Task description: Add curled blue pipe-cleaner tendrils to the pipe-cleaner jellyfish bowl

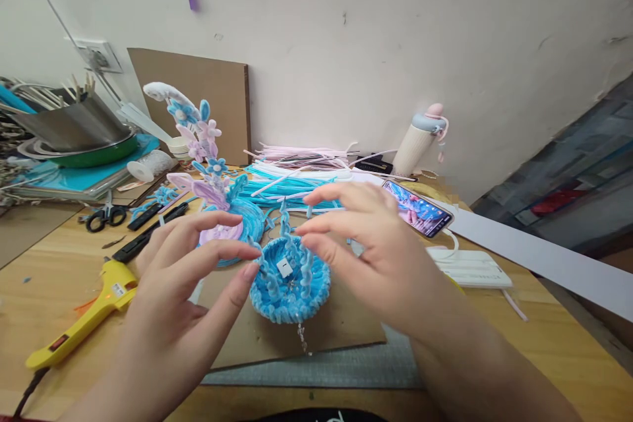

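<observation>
From the head view, which is all I have, the blue fuzzy basket (291, 314) sits on a cardboard sheet (346, 333) over the surface (556, 349), between my two bare hands. Taking the basket's middle as the dial's centre, my left grip (185, 290) has its fingertips at ten o'clock and my right grip (370, 250) has its fingertips at one.

The relation I judge decisive is the lean of the twisted strands. The left strand (271, 287) rises from inside the basket toward eleven, its tip at my left thumb and forefinger. The right strand (306, 280) runs nearly straight to twelve, its upper part partly behind my right fingertips. The far strand (284, 221) also points to twelve, nearer my right grip than my left.

On both sides my thumb and forefinger are almost together; I can't tell whether either pair is clamped on its strand. A bead string (302, 339) hangs at six o'clock.
</observation>
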`<state>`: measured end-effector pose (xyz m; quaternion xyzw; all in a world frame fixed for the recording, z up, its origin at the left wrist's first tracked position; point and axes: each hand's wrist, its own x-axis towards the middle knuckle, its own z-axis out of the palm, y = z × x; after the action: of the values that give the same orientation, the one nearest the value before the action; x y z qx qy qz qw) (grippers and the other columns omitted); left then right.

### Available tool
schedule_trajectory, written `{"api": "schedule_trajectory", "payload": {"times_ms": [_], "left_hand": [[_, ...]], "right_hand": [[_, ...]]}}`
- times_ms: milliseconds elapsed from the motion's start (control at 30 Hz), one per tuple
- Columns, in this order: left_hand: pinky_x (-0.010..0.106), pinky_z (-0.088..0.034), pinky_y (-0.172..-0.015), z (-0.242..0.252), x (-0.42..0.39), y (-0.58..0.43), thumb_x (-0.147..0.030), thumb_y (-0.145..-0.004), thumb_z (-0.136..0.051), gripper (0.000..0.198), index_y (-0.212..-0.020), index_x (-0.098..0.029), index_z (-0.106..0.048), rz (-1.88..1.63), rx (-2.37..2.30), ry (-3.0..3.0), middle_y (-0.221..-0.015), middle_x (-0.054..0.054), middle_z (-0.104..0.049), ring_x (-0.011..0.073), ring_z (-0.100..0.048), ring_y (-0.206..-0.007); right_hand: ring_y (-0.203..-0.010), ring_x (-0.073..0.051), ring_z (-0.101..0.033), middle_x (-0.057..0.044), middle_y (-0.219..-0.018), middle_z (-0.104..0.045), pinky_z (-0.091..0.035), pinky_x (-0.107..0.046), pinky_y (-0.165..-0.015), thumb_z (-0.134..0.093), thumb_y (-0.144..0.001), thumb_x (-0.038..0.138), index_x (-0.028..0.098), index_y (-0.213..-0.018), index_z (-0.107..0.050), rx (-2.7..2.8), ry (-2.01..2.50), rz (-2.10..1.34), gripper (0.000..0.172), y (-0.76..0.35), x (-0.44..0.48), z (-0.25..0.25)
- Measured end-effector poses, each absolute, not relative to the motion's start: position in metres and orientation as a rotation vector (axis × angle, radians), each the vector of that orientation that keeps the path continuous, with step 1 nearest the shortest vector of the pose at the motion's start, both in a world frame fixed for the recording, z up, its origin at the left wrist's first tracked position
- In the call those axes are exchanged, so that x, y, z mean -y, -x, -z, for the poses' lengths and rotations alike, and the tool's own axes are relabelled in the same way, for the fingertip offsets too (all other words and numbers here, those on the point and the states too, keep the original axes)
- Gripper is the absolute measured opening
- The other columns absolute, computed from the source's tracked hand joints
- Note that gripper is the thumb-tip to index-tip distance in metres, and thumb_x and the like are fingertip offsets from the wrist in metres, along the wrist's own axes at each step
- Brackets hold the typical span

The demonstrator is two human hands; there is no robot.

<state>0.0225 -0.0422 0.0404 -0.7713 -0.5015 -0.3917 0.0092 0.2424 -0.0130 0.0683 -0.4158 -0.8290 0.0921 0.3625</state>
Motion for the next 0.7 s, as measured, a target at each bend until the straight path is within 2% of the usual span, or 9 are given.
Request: {"api": "schedule_trajectory", "payload": {"times_ms": [133, 300, 567, 700], "left_hand": [[0.053, -0.035, -0.097, -0.048, 0.035, -0.030, -0.026, -0.088, -0.057, 0.009, -0.093, -0.031, -0.063, 1.188, 1.557, 2.348, -0.116, 0.003, -0.057, 0.0275, -0.052, -0.112], [0.056, -0.035, -0.093, -0.057, 0.025, -0.047, -0.027, -0.085, -0.059, 0.009, -0.086, -0.030, -0.068, 0.986, 1.494, 2.413, -0.118, 0.005, -0.060, 0.0318, -0.051, -0.112], [0.050, -0.039, -0.078, -0.057, 0.016, -0.067, -0.024, -0.085, -0.059, 0.017, -0.077, -0.026, -0.073, 0.810, 1.452, 2.440, -0.094, 0.007, -0.064, 0.0301, -0.049, -0.090], [0.050, -0.039, -0.078, -0.055, 0.012, -0.070, -0.025, -0.083, -0.063, 0.013, -0.074, -0.026, -0.073, 0.791, 1.445, 2.428, -0.093, 0.007, -0.065, 0.0310, -0.049, -0.090]], "right_hand": [[-0.110, -0.024, -0.057, -0.002, -0.112, -0.065, -0.030, -0.049, -0.100, -0.062, -0.089, 0.018, 0.025, -0.081, -0.072, 2.129, 1.153, -0.167, 0.015, -0.261, -0.003, -0.071], [-0.105, -0.022, -0.057, -0.001, -0.105, -0.067, -0.035, -0.045, -0.097, -0.068, -0.086, 0.019, 0.025, -0.084, -0.072, 2.270, 1.172, -0.348, 0.008, -0.258, -0.015, -0.065], [-0.104, -0.021, -0.057, 0.001, -0.099, -0.068, -0.034, -0.044, -0.095, -0.067, -0.085, 0.014, 0.023, -0.077, -0.069, 2.252, 1.217, -0.410, 0.012, -0.246, -0.016, -0.064], [-0.102, -0.022, -0.057, 0.001, -0.095, -0.068, -0.033, -0.046, -0.092, -0.063, -0.089, 0.019, 0.021, -0.077, -0.067, 2.274, 1.244, -0.395, 0.013, -0.244, -0.012, -0.064]]}}
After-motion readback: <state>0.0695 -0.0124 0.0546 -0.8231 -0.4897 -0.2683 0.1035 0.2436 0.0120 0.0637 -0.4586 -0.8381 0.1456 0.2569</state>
